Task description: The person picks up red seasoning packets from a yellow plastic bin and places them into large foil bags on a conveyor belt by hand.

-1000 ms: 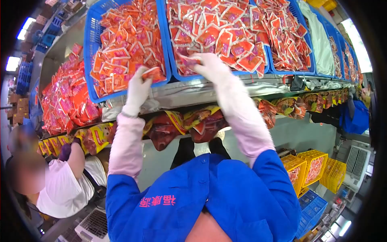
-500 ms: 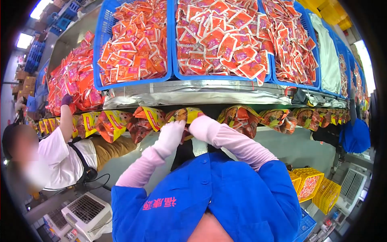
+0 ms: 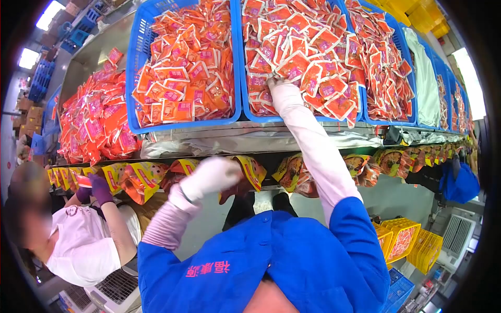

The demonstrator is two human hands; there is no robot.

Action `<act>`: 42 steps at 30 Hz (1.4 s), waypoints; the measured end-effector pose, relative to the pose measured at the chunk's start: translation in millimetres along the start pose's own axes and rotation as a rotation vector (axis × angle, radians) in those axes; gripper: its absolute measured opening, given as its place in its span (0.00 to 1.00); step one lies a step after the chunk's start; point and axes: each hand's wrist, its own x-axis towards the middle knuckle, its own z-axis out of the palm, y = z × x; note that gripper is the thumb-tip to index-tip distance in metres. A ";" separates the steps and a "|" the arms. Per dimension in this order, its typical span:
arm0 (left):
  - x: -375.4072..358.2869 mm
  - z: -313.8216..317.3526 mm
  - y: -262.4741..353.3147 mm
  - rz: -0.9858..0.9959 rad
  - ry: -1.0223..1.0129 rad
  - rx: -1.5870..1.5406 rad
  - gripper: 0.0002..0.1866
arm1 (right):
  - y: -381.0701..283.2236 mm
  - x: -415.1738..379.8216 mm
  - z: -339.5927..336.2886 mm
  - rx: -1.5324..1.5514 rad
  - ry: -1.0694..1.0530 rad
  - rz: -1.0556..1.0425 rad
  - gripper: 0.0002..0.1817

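My right hand, in a white glove, reaches into the middle blue crate. Its fingers are bent and closed at a red sachet with a pale border; the grip is partly hidden. My left hand, also gloved in white, is smeared by motion in front of the row of hanging pouches, so its fingers cannot be read. Right beside it hangs a yellow and brown pouch. Another pouch hangs to the right, below my right forearm.
More blue crates of sachets stand left and right. Loose red packets are heaped at the far left. A co-worker with purple gloves works at the left. Yellow crates stand low at the right.
My right hand has left the pouches and moved up into the middle crate. My left hand has moved slightly left and down. The co-worker's hand has come from the heap to the pouches.
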 end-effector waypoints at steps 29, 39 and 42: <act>96.4 137.3 80.4 -0.415 -0.395 0.574 0.17 | -21.9 -229.0 -66.5 0.024 -0.719 -0.752 0.09; 54.5 49.1 50.3 0.027 -0.178 0.263 0.15 | 57.9 -73.4 -78.0 0.229 -0.499 0.049 0.20; 52.1 -36.3 16.4 0.034 0.397 -0.073 0.12 | 92.3 -48.7 -29.9 0.381 -0.628 0.010 0.24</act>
